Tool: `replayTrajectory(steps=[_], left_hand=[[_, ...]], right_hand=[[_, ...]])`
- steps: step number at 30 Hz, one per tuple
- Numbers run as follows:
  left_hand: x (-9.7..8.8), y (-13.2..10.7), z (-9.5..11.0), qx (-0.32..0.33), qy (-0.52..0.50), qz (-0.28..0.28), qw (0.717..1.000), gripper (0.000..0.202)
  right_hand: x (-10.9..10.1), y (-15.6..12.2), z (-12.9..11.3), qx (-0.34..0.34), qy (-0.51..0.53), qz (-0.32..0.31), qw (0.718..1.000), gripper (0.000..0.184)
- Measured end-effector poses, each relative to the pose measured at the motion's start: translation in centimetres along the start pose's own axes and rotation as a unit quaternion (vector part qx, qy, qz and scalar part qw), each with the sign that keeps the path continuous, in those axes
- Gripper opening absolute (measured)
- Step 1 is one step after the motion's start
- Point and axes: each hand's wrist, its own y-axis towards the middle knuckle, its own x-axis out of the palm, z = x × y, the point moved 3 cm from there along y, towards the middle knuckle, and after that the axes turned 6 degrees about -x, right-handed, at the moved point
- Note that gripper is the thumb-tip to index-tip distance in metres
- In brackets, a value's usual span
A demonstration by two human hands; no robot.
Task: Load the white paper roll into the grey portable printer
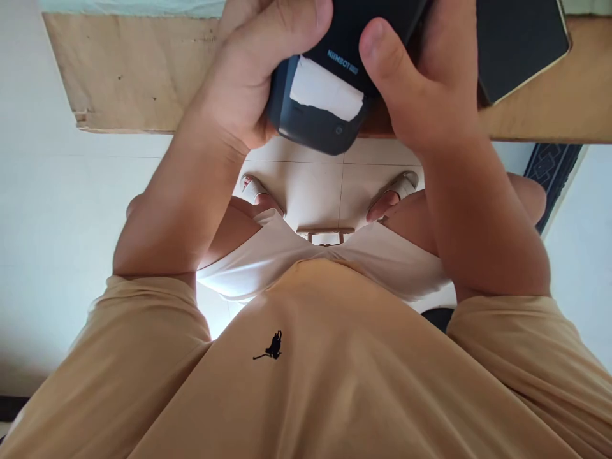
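Both my hands hold a small dark blue label printer [318,124] at the top centre, above the front edge of a wooden table [134,70]. A white label strip [325,89] pokes out of its slot. My left hand [253,83] wraps round the printer's left side, thumb over the top. My right hand [421,83] grips the right side, with its thumb pressed on the dark lid near the printed brand name.
A black phone [516,44] lies on the table at the top right. Below the table edge are a white tiled floor [48,242], my feet in white sandals [253,188], my white shorts and tan shirt. A dark patterned mat [549,172] lies at the right.
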Motion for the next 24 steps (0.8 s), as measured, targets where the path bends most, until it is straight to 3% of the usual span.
replayTrajectory(steps=[1,3,6,9,13,18,21,24], left_hand=[[-0.2,0.4,0.0,0.013,0.033,-0.035,0.999,0.050],[-0.8,1.4,0.0,0.009,0.030,-0.043,0.999,0.055],[-1.3,2.5,0.4,-0.016,-0.002,0.001,1.000,0.061],[-1.0,3.1,0.5,-0.077,-0.044,0.069,0.994,0.049],[-1.5,3.3,0.4,-0.109,-0.066,0.159,0.979,0.027],[-3.1,3.3,0.3,-0.096,-0.031,0.120,0.988,0.025],[-3.4,3.5,0.4,-0.075,-0.033,0.138,0.987,0.027],[-2.9,3.9,0.3,-0.091,-0.037,0.132,0.986,0.020]], right_hand=[[0.0,0.3,0.2,-0.002,0.000,0.017,1.000,0.076],[0.0,1.0,0.3,-0.035,-0.022,0.042,0.998,0.072],[0.2,1.8,0.3,-0.082,-0.067,0.018,0.994,0.062],[0.0,1.9,0.3,-0.079,-0.090,-0.005,0.993,0.050],[-0.6,1.8,0.9,-0.088,-0.073,-0.007,0.993,0.056],[-0.9,2.0,1.4,-0.079,-0.052,-0.013,0.995,0.073],[-1.1,2.0,1.3,-0.063,-0.072,0.003,0.995,0.068],[-1.6,1.8,1.1,-0.106,-0.153,0.036,0.982,0.062]])
